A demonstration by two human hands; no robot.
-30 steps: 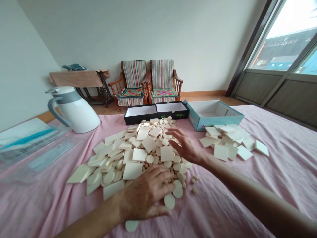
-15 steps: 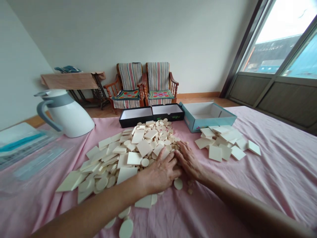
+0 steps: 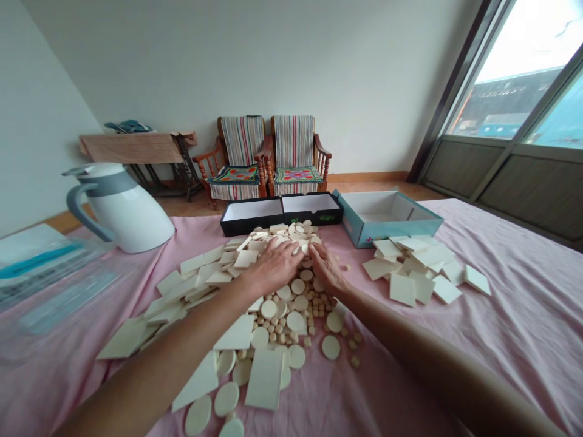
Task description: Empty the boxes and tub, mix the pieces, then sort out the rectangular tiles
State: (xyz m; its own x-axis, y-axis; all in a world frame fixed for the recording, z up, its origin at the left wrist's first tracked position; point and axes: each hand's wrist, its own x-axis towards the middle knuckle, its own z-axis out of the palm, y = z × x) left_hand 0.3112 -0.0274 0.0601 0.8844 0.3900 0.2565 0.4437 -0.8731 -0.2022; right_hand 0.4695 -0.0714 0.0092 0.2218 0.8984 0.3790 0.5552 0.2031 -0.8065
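Note:
On a pink cloth lies a heap of pale wooden pieces: square tiles (image 3: 265,377), round discs (image 3: 331,347) and small cubes (image 3: 317,303). My left hand (image 3: 280,262) rests palm down on the far part of the heap, fingers stretched forward over discs and tiles. Beside it, my right hand (image 3: 325,267) touches the heap's right edge with its fingers extended. The fingertips of both hands are close together, with discs around them. Neither hand appears to grip a piece, though what lies under the palms is hidden.
Two black boxes (image 3: 252,219) and a light blue box (image 3: 392,233) stand behind the heap. A separate pile of square tiles (image 3: 402,289) lies to the right. To the left are a white and grey jug (image 3: 132,212) and clear plastic packaging (image 3: 59,303).
Both hands have moved forward, away from me, to the heap's far part. Cubes, discs and tiles nearer me are now uncovered and spread out more.

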